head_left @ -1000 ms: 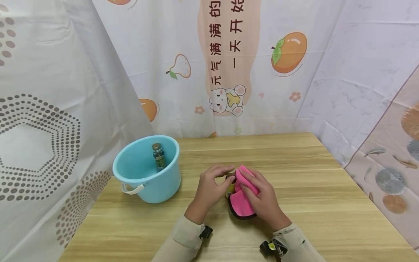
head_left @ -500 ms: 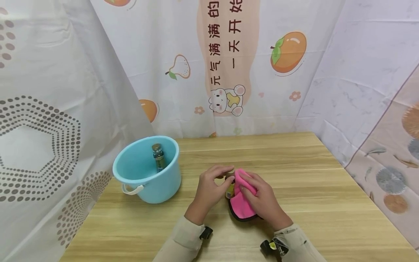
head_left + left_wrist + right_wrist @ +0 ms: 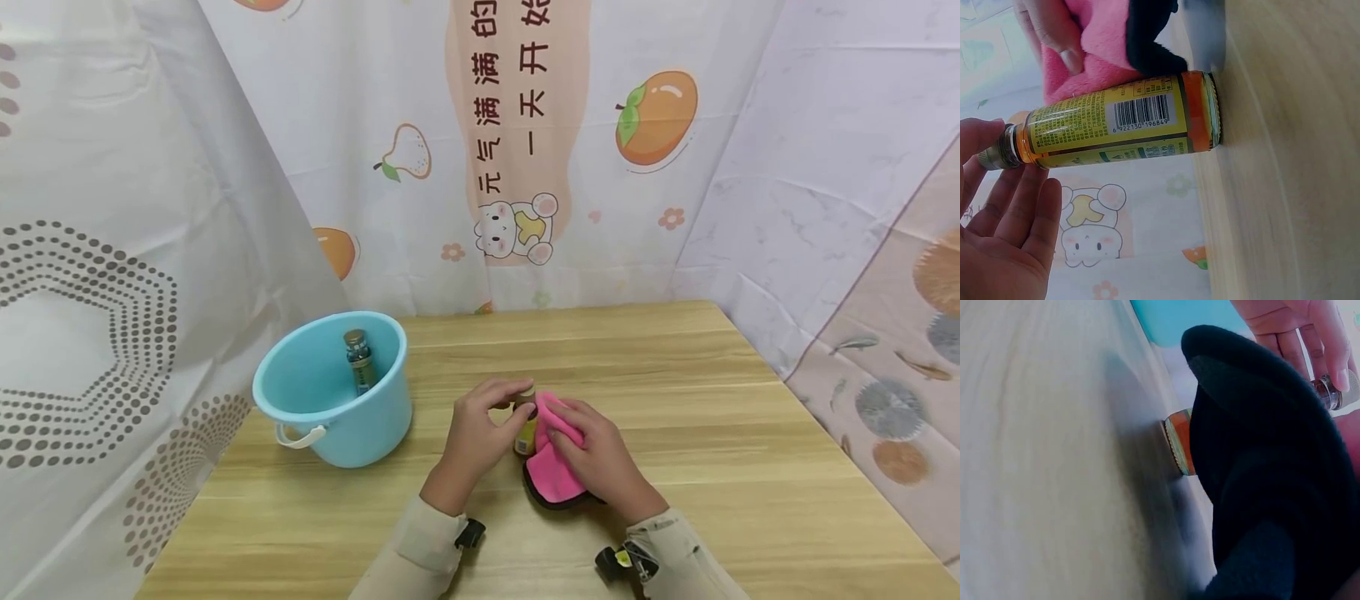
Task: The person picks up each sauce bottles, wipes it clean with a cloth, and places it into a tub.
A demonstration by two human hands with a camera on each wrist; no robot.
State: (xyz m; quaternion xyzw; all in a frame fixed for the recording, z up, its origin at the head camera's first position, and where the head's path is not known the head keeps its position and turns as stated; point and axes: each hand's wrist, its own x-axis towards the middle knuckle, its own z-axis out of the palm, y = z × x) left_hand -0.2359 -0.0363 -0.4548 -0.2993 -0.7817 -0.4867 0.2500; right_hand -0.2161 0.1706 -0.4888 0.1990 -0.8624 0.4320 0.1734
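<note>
At the table (image 3: 750,433), the left hand (image 3: 478,429) pinches a yellow-labelled glass bottle (image 3: 1113,120); the right hand (image 3: 600,457) clasps pink cloth (image 3: 553,477) against it.

The bottle (image 3: 1119,122) looks like glossy glass, its label (image 3: 1079,128) smooth, its ridged cap (image 3: 1000,153) metallic. At four o'clock from it in the head view, the cloth (image 3: 553,477) is fuzzy and matt; at nine, the bucket (image 3: 367,429) is smooth plastic. The tabletop (image 3: 750,467) shows smooth wood grain; at twelve hangs a creased, fabric-like curtain (image 3: 360,217).
</note>
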